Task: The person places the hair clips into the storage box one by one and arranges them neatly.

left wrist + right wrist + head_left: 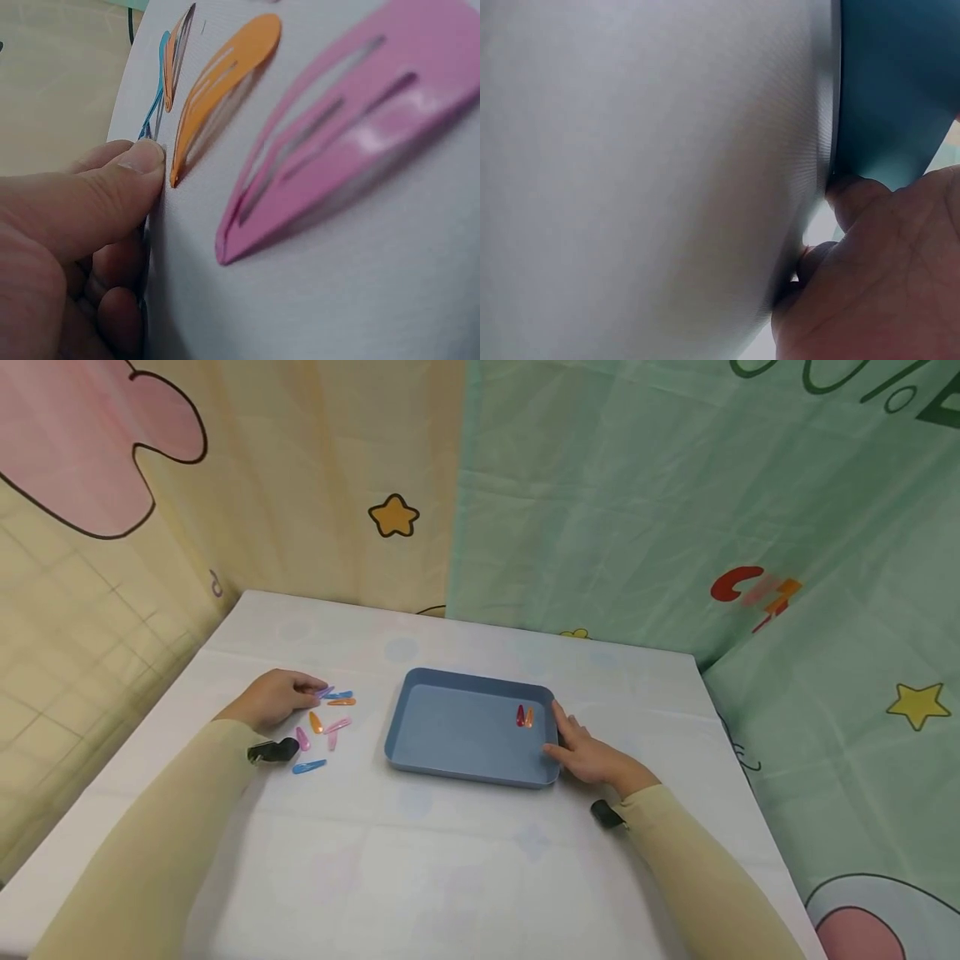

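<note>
My left hand (pixel 273 697) pinches a purple snap hair clip (pixel 325 692) between thumb and fingers at the table's left; in the left wrist view the fingertips largely hide it. Just beyond the fingertips lie a blue clip (pixel 339 695) and an orange clip (pixel 342 702). Nearer the wrist are another orange clip (pixel 225 82) and a large-looking pink clip (pixel 352 120). My right hand (pixel 592 758) rests against the right side of a blue-grey tray (pixel 457 772), its thumb and extended forefinger touching the rim. Inside the tray lie a red clip (pixel 520 716) and an orange clip (pixel 529 717).
More clips lie scattered left of the tray, among them a purple one (pixel 302 739), pale pink ones and a blue one (pixel 309 767). A white cloth (pixel 420 877) covers the table. Printed curtains (pixel 570 510) hang behind and at both sides.
</note>
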Demonstrator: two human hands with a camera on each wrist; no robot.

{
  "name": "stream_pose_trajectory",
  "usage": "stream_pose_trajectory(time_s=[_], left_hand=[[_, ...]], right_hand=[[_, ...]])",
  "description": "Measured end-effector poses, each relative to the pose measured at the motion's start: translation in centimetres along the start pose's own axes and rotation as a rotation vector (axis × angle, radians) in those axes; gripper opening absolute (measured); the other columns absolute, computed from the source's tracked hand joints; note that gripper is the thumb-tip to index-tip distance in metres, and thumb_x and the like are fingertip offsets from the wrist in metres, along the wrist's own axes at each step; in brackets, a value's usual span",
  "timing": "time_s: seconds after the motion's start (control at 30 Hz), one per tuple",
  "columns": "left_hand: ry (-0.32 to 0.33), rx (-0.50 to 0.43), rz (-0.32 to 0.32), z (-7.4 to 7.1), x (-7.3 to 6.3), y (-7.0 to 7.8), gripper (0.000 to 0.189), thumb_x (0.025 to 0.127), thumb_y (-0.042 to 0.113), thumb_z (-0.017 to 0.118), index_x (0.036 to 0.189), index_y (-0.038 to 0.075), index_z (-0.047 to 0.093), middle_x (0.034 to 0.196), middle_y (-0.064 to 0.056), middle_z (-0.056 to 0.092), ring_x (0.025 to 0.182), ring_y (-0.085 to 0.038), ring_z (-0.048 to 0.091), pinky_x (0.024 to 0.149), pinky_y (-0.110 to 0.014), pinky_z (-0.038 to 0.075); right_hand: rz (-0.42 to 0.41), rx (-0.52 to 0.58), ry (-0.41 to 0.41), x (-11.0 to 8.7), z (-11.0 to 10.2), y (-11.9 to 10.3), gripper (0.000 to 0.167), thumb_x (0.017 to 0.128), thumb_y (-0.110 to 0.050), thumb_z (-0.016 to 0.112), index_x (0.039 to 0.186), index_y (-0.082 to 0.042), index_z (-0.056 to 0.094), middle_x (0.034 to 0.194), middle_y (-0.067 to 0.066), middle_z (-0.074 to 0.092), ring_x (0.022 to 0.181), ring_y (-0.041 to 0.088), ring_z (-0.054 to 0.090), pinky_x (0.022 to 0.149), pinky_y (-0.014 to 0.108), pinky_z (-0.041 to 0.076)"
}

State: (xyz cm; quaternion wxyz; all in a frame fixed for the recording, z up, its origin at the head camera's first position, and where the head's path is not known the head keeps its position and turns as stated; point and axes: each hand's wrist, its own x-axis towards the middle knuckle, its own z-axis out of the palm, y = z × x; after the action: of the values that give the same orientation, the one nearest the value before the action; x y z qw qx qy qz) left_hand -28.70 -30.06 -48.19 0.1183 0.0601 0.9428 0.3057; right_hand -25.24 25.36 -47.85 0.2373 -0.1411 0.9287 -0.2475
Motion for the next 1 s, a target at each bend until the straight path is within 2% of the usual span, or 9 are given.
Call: stream_pose_trajectory(time_s=[0.1,0.2,0.3,0.47,0.6,0.67,0.8,0.9,1.0], left_hand=[[0.003,0.010,-0.008,0.0,0.1,0.3,0.040,0.101,0.021,0.069,0.138,0.006,0.068,0.111,-0.013,0.067,0.109,-0.032,0.055,0.098,-0.048,0.041],[0.003,-0.010,-0.032,0.0,0.2,0.5,0.037,0.102,0.020,0.068,0.135,0.004,0.069,0.107,-0.011,0.064,0.105,-0.031,0.053,0.093,-0.044,0.039],[0.014,-0.021,-0.044,-0.2,0.1,0.5,0.037,0.102,0.021,0.067,0.134,0.001,0.068,0.112,-0.015,0.067,0.108,-0.033,0.054,0.096,-0.047,0.041],[0.035,-0.044,-0.080,-0.8,-0.2,0.3,0.044,0.106,0.032,0.061,0.136,0.000,0.063,0.132,-0.022,0.063,0.114,-0.037,0.051,0.100,-0.051,0.042],[0.081,-0.134,-0.123,-1.0,-0.6,0.7,0.050,0.109,0.043,0.053,0.138,0.003,0.060,0.131,-0.021,0.060,0.112,-0.034,0.050,0.091,-0.043,0.043],[0.123,-0.181,-0.117,-1.1,-0.8,1.3,0.052,0.109,0.046,0.052,0.137,0.003,0.060,0.127,-0.020,0.062,0.110,-0.032,0.052,0.087,-0.038,0.043],[0.202,-0.257,-0.042,-1.2,-0.7,3.3,0.048,0.109,0.041,0.056,0.137,0.002,0.061,0.125,-0.020,0.065,0.107,-0.026,0.060,0.084,-0.023,0.049],[0.229,-0.329,0.018,-1.0,-0.5,5.5,0.045,0.108,0.034,0.060,0.140,0.001,0.060,0.120,-0.015,0.068,0.104,-0.020,0.064,0.081,-0.013,0.051],[0.226,-0.388,0.064,-0.7,-0.4,7.8,0.043,0.108,0.029,0.062,0.140,0.001,0.060,0.110,-0.004,0.068,0.097,-0.010,0.065,0.082,-0.012,0.052]], right_hand=[[-0.003,0.001,0.001,0.0,0.0,0.0,0.088,0.111,-0.047,0.045,0.168,-0.019,-0.015,0.177,0.019,-0.005,0.161,0.048,-0.007,0.127,0.069,0.004],[-0.002,0.008,0.000,-0.1,0.0,0.0,0.087,0.111,-0.047,0.045,0.168,-0.020,-0.015,0.177,0.018,-0.005,0.162,0.048,-0.007,0.127,0.068,0.004],[-0.003,0.008,0.001,-0.1,-0.1,-0.1,0.088,0.111,-0.047,0.045,0.168,-0.020,-0.015,0.177,0.018,-0.004,0.162,0.047,-0.006,0.127,0.068,0.005],[-0.008,0.005,0.000,-0.2,-0.2,-0.1,0.088,0.111,-0.047,0.046,0.168,-0.019,-0.015,0.177,0.018,-0.004,0.162,0.047,-0.006,0.127,0.068,0.005],[-0.003,-0.002,0.004,-0.2,-0.3,0.0,0.089,0.110,-0.048,0.046,0.168,-0.020,-0.015,0.177,0.018,-0.004,0.162,0.046,-0.006,0.128,0.068,0.006],[-0.003,-0.004,0.006,-0.2,-0.3,-0.1,0.089,0.110,-0.048,0.046,0.168,-0.020,-0.015,0.177,0.018,-0.004,0.162,0.047,-0.006,0.127,0.068,0.006],[-0.002,-0.008,0.006,-0.3,-0.3,-0.1,0.089,0.111,-0.048,0.045,0.168,-0.020,-0.016,0.177,0.018,-0.004,0.162,0.047,-0.006,0.127,0.068,0.006],[-0.002,-0.013,0.005,-0.2,-0.3,0.0,0.089,0.111,-0.048,0.045,0.168,-0.020,-0.016,0.177,0.018,-0.004,0.162,0.047,-0.006,0.127,0.068,0.006],[-0.004,-0.012,0.007,-0.1,-0.3,0.1,0.089,0.111,-0.049,0.045,0.168,-0.020,-0.016,0.177,0.017,-0.004,0.162,0.046,-0.006,0.127,0.068,0.005]])
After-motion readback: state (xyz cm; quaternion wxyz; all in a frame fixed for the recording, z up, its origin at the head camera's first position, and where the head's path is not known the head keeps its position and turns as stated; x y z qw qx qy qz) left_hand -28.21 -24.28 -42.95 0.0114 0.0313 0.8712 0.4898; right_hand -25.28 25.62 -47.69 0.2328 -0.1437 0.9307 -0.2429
